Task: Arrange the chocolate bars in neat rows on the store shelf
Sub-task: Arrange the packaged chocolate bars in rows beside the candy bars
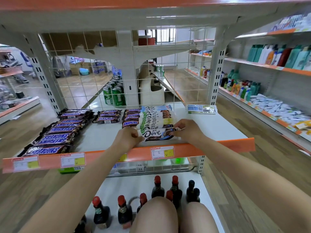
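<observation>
The person has both hands on the front Dove bar (158, 134), which sits near the front lip of the shelf (218, 130), at the near end of the Dove row (157, 116). The left hand (128, 137) pinches the bar's left end and the right hand (188, 130) pinches the right end, fingers curled over the wrapper seams, so it's held at both ends rather than lying loose.

Looks like the step here is seating this bar squarely as the front of the row. To do it well, probably best to keep the bar's long edge parallel with the orange shelf edge (117, 154) and slide it back until it just overlaps the bar behind it, the way the rest of that row does. Lining its left end up against the middle Snickers stack (132, 118) just beside it would keep the column straight.

The left Snickers row (55, 135) fans out a bit crooked, and the small Snickers pile (107, 116) behind it is short. A stray packet (202, 109) lies at the back right, well apart from everything.
</observation>
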Available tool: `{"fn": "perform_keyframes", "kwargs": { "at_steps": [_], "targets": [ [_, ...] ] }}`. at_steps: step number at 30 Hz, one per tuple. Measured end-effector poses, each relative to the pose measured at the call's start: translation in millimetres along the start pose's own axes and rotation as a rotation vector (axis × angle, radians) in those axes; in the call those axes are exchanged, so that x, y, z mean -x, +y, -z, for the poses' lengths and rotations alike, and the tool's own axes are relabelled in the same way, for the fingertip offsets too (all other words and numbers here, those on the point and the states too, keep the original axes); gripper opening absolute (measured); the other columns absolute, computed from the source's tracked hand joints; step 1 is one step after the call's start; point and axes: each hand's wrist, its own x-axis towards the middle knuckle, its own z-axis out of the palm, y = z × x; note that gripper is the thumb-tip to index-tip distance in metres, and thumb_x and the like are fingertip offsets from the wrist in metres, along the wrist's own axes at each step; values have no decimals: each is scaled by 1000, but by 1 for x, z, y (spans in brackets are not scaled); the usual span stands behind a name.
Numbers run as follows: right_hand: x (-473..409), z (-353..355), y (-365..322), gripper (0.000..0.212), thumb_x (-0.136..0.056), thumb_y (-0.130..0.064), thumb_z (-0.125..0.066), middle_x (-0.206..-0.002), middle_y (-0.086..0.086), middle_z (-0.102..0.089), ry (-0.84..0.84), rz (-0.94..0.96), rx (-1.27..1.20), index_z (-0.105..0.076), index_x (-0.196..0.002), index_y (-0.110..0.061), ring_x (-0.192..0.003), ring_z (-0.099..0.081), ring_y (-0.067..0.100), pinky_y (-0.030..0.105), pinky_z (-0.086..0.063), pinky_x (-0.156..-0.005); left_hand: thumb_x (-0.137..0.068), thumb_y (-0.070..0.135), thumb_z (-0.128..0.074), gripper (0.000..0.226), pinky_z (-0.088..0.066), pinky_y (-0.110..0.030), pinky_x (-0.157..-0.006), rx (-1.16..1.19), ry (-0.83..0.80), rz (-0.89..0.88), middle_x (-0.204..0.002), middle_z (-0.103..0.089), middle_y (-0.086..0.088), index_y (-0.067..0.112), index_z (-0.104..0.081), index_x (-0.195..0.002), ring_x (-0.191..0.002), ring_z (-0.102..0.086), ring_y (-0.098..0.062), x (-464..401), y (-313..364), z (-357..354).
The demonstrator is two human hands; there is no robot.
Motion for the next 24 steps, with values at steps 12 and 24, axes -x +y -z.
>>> {"fn": "perform_keyframes", "kwargs": {
  "at_steps": [12, 24],
  "targets": [
    [-7, -4, 3, 32, -75, -23, -77, -100, 6, -64, 27, 22, 63, -64, -101, -9, -84, -51, 13, 19, -37, -60, -87, 34, -62, 42, -31, -27, -57, -57, -5, -1, -64, -47, 1, 16, -44, -55, -68, -45, -20, -9, -2, -4],
    [-11, -3, 8, 41, -77, -33, -75, -91, 1, -56, 53, 36, 146, -57, -104, -9, -81, -51, 13, 16, -37, -57, -80, 41, -68, 32, -34, -27, -64, -99, 100, -35, -80, -50, 3, 15, -51, -83, -76, -49, -18, -11, -6, -3]
  ]
}}
